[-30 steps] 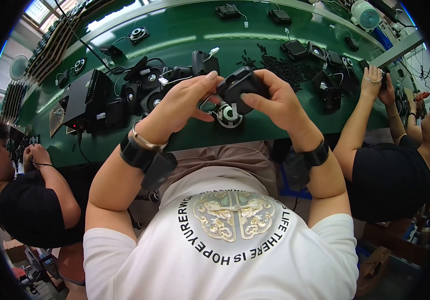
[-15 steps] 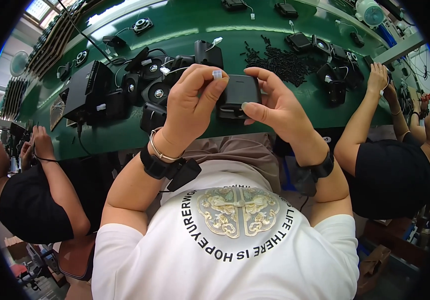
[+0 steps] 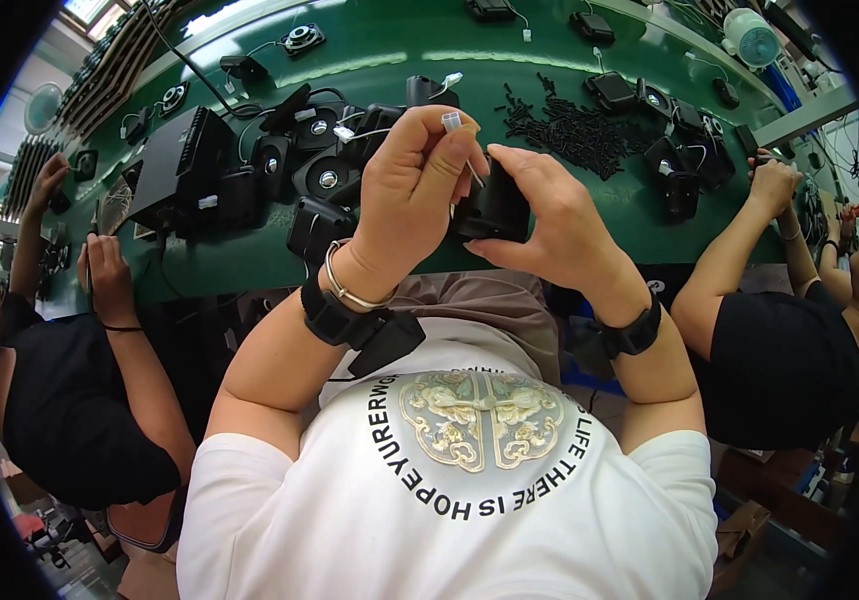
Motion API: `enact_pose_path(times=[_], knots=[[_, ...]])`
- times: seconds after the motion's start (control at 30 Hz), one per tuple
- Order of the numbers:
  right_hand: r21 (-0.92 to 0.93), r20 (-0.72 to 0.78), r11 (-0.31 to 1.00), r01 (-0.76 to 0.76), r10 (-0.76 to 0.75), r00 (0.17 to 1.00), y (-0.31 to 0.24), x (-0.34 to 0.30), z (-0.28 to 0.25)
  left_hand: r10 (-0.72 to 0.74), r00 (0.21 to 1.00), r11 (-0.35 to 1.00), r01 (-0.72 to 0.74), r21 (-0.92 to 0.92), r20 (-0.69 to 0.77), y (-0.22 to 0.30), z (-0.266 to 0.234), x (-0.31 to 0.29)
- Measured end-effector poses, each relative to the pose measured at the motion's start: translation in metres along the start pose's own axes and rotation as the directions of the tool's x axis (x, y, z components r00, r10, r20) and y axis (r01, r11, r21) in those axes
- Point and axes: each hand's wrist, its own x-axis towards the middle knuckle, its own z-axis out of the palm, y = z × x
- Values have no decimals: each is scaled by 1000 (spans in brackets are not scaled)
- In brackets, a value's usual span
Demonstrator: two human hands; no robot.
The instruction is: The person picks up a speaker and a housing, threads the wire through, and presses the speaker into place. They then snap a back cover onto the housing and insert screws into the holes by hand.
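Note:
My left hand (image 3: 408,190) pinches a white plastic connector (image 3: 451,121) between thumb and fingertips, and a thin pale wire runs down from it. Close beside it, my right hand (image 3: 562,210) is closed around a black speaker housing (image 3: 495,208), with its thumb at the near edge and its fingers over the far side. The housing is tilted, and my left fingers partly cover its left side. Both hands are raised over the near edge of the green table (image 3: 400,70).
Black speakers (image 3: 328,180) with white-plugged wires crowd the table to the left, next to a black box (image 3: 178,165). A heap of small black screws (image 3: 585,135) lies beyond my right hand, with more speaker housings (image 3: 672,180) to its right. Co-workers sit on both sides.
The speaker housing has been turned and tilted in my right hand. My left hand has shifted slightly right with the connector, and its wire now shows. The left co-worker's hands have moved apart.

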Motion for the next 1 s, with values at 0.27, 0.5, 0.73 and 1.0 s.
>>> enact_pose_path(times=[0.27, 0.5, 0.73, 1.0], knots=[[-96, 92, 988, -123, 132, 987, 17, -15, 19, -103, 995, 983, 101, -151, -10, -17, -4, -7], [-25, 98, 989, -147, 148, 984, 17, -19, 19, -104, 979, 815, -17, 579, 177, -36, -9, -21], [13, 137, 987, -158, 155, 978, 24, -24, 15, -349, 916, 868, 236, 438, 199, -34, -14, -20], [4, 158, 991, -131, 129, 979, 24, -20, 12, -260, 838, 751, -137, 646, 480, -42, -26, -25]])
